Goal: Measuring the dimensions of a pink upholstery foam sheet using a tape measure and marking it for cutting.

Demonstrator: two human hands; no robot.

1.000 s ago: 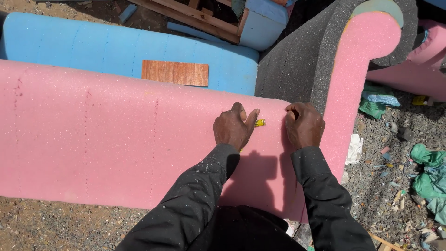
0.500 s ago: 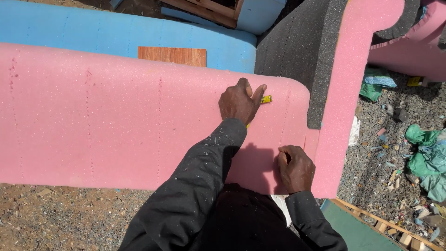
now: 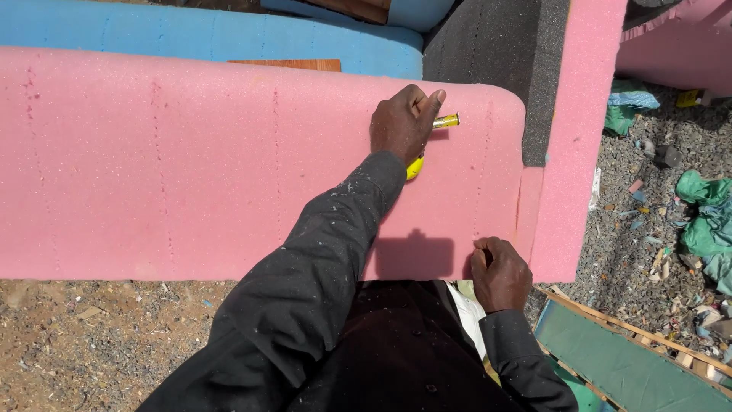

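So the left hand [image 3: 404, 122] is wrapped tight around a small yellow cutter [image 3: 444, 121], tip poking out to the right and the butt end showing under the palm. It's pressed against the big pink foam panel [image 3: 191, 168], up near the panel's top edge and close to its right end, just left of a dotted seam line. The right hand [image 3: 499, 273] is curled down at the panel's bottom right corner, fingers pinching the foam edge there. Grey foam [image 3: 488, 53] and a pink armrest piece [image 3: 572, 137] butt up against the right end. Blue foam [image 3: 213, 38] sits behind the top edge, with a wooden board [image 3: 286, 65] lying on it. Gravel and green scraps [image 3: 709, 221] off to the right.
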